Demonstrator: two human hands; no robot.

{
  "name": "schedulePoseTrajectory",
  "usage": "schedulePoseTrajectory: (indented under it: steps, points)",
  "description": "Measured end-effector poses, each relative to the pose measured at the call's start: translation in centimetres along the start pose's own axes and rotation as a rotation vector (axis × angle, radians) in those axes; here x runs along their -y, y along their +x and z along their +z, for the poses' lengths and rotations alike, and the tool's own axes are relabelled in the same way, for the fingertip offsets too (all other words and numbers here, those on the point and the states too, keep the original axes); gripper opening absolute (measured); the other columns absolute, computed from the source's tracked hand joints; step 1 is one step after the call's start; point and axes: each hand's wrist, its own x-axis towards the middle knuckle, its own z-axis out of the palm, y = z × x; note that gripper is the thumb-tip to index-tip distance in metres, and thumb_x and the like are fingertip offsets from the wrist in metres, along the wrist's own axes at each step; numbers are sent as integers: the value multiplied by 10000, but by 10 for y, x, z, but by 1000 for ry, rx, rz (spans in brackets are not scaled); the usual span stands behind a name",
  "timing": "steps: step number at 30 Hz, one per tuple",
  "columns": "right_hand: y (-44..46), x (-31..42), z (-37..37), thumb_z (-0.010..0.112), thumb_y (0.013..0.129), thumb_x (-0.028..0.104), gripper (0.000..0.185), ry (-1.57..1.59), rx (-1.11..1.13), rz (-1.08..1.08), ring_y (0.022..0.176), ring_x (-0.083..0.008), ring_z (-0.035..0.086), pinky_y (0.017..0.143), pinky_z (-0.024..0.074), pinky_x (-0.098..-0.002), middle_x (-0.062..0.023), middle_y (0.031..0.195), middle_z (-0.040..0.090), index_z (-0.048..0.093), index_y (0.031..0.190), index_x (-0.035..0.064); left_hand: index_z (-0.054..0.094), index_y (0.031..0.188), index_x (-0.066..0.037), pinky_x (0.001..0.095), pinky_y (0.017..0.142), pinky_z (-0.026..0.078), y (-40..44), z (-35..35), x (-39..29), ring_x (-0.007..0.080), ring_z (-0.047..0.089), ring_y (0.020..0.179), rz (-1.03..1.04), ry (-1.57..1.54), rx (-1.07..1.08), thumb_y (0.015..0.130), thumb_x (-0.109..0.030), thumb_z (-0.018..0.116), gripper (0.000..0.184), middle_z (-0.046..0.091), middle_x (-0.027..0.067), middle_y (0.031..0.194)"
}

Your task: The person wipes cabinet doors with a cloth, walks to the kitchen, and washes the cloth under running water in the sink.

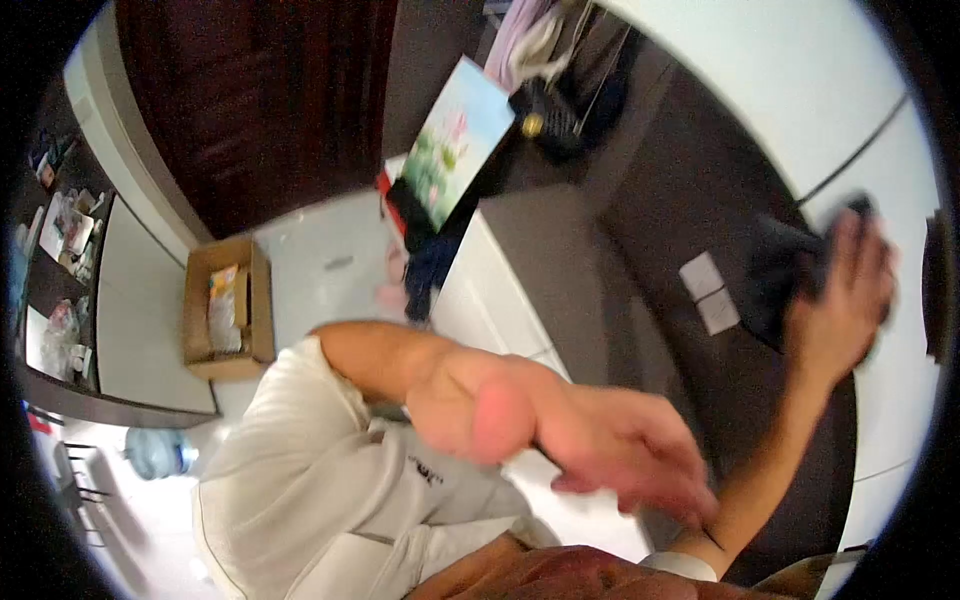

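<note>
My right hand (845, 300) reaches out to the far right, its fingers wrapped over a dark grey cloth (785, 270). The cloth is bunched under the fingers and hangs down against the dark panel, next to the white cabinet front. In the middle of the view my left hand (570, 430) is held up close to the camera, blurred, with its fingers stretched out and nothing in them. Beside the cloth, a white double switch or socket plate (710, 292) is fixed to the dark panel.
A dark ledge with a white front (500, 290) runs beside me. Further off are a flower painting (460, 140), a black bag (548, 115) and a dark door (260, 100). An open cardboard box (262, 310) stands on the floor, near a shelf unit (150, 290).
</note>
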Motion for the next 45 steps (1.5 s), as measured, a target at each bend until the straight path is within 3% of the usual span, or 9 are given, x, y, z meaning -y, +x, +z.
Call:
schedulePoseTrajectory:
  steps: [5,14,16,21,28,32,37,39,45]
  points:
    - [-1,-30,7,582,839,374,606,-91,-158,175,1257,-349,443,1026,337,-455,-115,1398,470,452,1410,214,536,1267,81,336,797,450,-28,-2,25,219,468,906,532,91,73,977,-596,231,797,291,297,1386]
    - [65,29,41,439,932,594,579,-136,-105,496,1076,-334,623,849,508,-423,-139,1248,615,438,1419,283,644,1189,-131,473,958,395,-92,-103,-71,415,475,1163,86,9,27,968,-595,269,636,411,271,1369]
    - [79,49,33,516,914,509,545,-90,-260,342,1158,-363,542,956,421,-446,-125,1316,562,469,1398,260,686,1129,-154,479,958,395,-93,-117,-72,416,480,1155,68,-51,51,995,-537,270,581,419,264,1355]
    - [53,35,4,583,914,383,527,-15,-287,181,1320,-407,372,1092,292,-474,-96,1474,410,481,1397,199,634,1226,-40,353,811,416,-108,-155,-53,297,480,1066,27,76,161,990,-575,233,709,427,261,1349]
    - [-104,-155,4,580,929,325,488,-30,-559,849,1292,-318,431,1093,312,-438,-158,1396,476,510,1331,58,597,1238,9,319,747,417,-207,-152,9,202,509,864,-379,21,-397,1000,-549,246,701,530,215,1224]
    - [12,-25,-25,613,874,450,643,-96,-231,601,1300,-381,404,1087,299,-485,-196,1421,432,473,1352,43,572,1266,-8,302,714,400,-214,-120,37,188,493,806,-413,-9,-453,1002,-530,283,652,561,209,1167]
    - [10,23,-26,727,764,451,768,192,-134,455,1452,-353,141,1162,137,-514,-69,1576,209,406,1443,288,574,1253,25,296,687,399,-183,-107,60,187,496,774,-542,24,-404,950,-600,375,722,573,194,1128]
    - [-30,-5,-34,764,697,327,713,178,-197,521,1391,-381,282,1139,212,-520,-80,1501,353,507,1350,199,575,1249,28,295,684,400,-170,-98,70,188,499,773,-528,37,-393,942,-605,392,727,577,191,1118]
    - [-162,-170,4,663,819,414,737,-251,-322,877,1372,-476,252,1098,225,-591,-204,1526,267,382,1444,145,585,1232,19,295,656,406,-198,-93,60,187,509,754,-504,75,-523,936,-615,399,724,585,188,1087]
